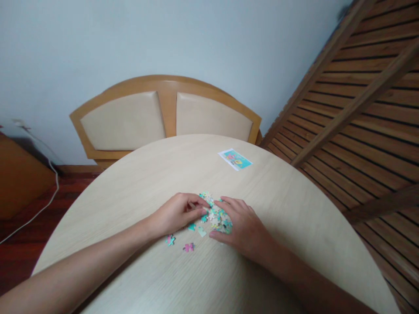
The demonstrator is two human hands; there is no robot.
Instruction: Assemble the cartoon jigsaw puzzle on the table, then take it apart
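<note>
A heap of small jigsaw puzzle pieces, mostly teal, pale green and white, lies on the round table between my hands. My left hand reaches into its left side, thumb and forefinger drawn close together around what looks like a puzzle piece, largely hidden by the fingers. Curved around the right side of the heap, my right hand has its thumb and fingers apart and touches the outer pieces. Nearer to me are a pink-and-teal piece and some pink puzzle pieces. A pale green piece sits just below the heap.
Farther back on the round table lies a picture card with a teal cartoon print. A wooden chair with cream back pads stands behind the table. Wooden slats rise on the right. A white cable hangs at left.
</note>
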